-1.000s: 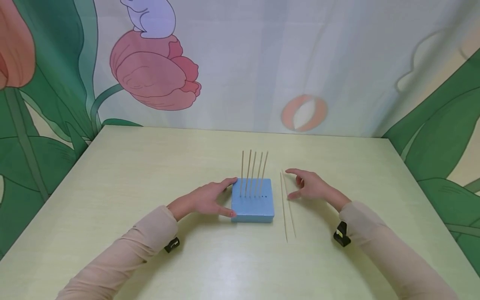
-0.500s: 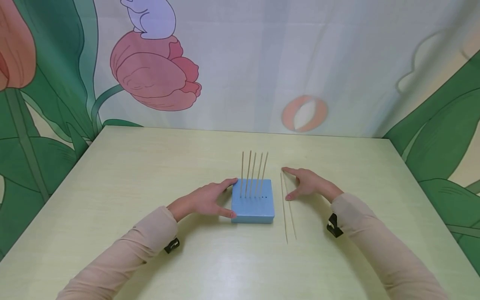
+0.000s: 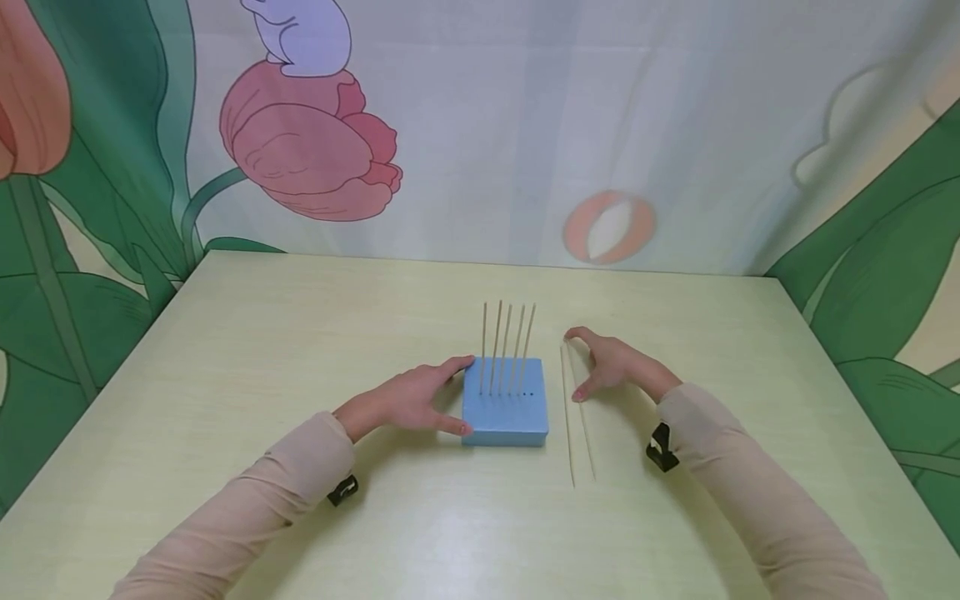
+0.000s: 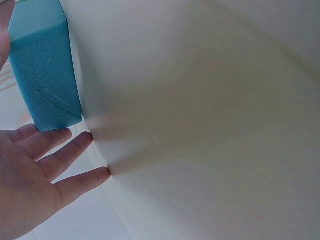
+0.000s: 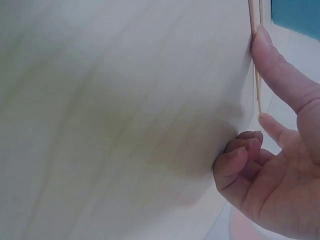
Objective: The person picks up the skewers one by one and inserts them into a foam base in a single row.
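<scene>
A blue foam block (image 3: 506,417) lies mid-table with several thin wooden sticks (image 3: 504,346) standing in a row of holes. Two small dark holes show at the right end of that row. My left hand (image 3: 408,398) grips the block's left side, thumb at the near corner and index finger at the far one; in the left wrist view its other fingers spread beside the foam block (image 4: 47,75). Two loose sticks lie to the right. My right hand (image 3: 615,367) has index finger and thumb on the right-hand loose stick (image 3: 586,437), its remaining fingers curled under.
The left-hand loose stick (image 3: 567,437) lies between the block and the right hand. A pale wooden table (image 3: 315,317) bears everything. Behind its far edge hangs a printed curtain (image 3: 480,142) with flowers and leaves.
My right hand has moved left onto the right-hand loose stick, its index finger reaching the far tip. That stick's near end has shifted slightly right. The left hand and block stay put.
</scene>
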A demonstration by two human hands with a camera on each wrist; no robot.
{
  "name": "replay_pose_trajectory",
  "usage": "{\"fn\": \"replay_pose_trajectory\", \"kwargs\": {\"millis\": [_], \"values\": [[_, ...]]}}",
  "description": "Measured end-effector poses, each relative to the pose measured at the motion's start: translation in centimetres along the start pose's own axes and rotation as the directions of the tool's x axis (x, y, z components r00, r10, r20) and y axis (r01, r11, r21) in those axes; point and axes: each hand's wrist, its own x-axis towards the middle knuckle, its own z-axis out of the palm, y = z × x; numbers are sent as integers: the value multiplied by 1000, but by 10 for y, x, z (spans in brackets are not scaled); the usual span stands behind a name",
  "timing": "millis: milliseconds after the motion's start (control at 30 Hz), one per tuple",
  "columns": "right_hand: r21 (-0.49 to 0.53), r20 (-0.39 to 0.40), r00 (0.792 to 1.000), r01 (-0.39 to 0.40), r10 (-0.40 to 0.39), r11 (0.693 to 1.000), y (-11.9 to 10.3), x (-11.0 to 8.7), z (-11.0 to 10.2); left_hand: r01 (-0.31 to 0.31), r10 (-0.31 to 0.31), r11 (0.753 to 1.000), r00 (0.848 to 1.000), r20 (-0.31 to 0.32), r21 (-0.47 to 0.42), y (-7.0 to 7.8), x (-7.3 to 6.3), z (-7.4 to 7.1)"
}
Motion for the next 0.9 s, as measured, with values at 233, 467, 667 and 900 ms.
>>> {"fn": "replay_pose_trajectory", "kwargs": {"millis": [233, 467, 667, 900], "values": [[171, -63, 996, 66, -56, 983, 7, -6, -1, -7, 7, 1000, 1000, -2, 3, 1, 0, -1], [580, -47, 989, 143, -143, 802, 15, -17, -2, -12, 12, 1000, 1000, -2, -3, 1, -1, -1], [673, -135, 979, 202, -151, 712, 11, -33, -3, -13, 13, 1000, 1000, -3, 3, 0, 0, -1], [636, -274, 954, 273, -120, 721, -8, -55, -10, -9, 9, 1000, 1000, -4, 1, 1, -1, -1]]}}
